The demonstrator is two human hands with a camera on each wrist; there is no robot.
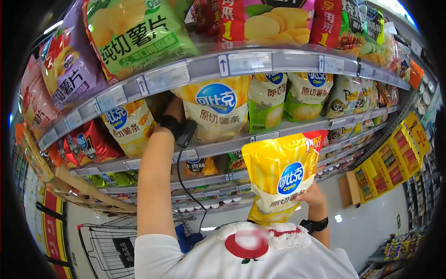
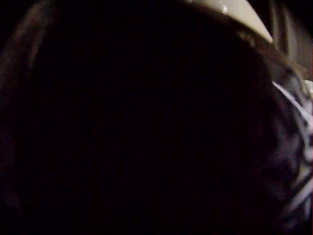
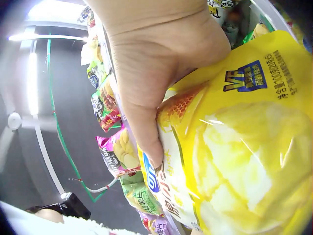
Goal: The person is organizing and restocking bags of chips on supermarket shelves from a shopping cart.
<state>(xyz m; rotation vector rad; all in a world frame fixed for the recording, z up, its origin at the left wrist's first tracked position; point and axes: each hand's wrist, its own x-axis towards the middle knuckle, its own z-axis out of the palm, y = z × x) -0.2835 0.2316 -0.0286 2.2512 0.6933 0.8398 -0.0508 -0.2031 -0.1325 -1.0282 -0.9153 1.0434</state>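
Observation:
A yellow and white chip bag (image 1: 290,162) with a red corner is held up by my right hand (image 1: 313,195) at its lower right side. In the right wrist view, the thumb of the right hand (image 3: 156,63) presses along the front of the yellow bag (image 3: 244,147). My left arm reaches up into the middle shelf, where the left hand (image 1: 175,108) enters a dark gap beside a large yellow and white bag (image 1: 218,109). Its fingers are hidden there. The left wrist view is almost black, with a blurred shiny surface (image 2: 288,137) at the right.
Shelf edges with price labels (image 1: 251,63) curve across the front, with more bags (image 1: 134,35) above. Green and white bags (image 1: 267,102) stand to the right on the middle shelf. A shopping cart (image 1: 109,244) is at the lower left; a yellow display rack (image 1: 392,160) stands at the right.

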